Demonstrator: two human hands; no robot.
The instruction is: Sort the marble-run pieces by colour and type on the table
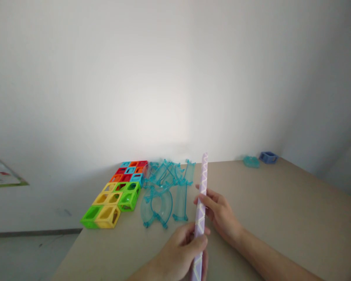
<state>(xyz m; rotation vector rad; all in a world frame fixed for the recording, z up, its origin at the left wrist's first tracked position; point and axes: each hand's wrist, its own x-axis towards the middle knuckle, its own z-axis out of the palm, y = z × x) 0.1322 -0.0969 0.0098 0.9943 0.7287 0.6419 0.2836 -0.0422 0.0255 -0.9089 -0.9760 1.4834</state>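
Note:
A long, thin lavender strip with a white zigzag pattern (pixel 201 212) points away from me, raised over the table. My left hand (pixel 183 249) grips it near its close end, thumb across the top. Farther along, my right hand (pixel 218 208) pinches the strip from the right side with thumb and fingers. Just left of the strip, a straight translucent teal track piece (pixel 180 201) and a curved teal track piece (pixel 166 203) lie on the table. The strip's lowest end runs out of the bottom of the view.
Several colourful open-sided cubes (pixel 107 216) stand in rows along the table's left edge. More teal track pieces (pixel 163 173) are heaped beside them. Near the wall at back right sit a small teal piece (pixel 251 161) and a blue block (pixel 268 157). A wall (pixel 163 78) bounds the table (pixel 266 203).

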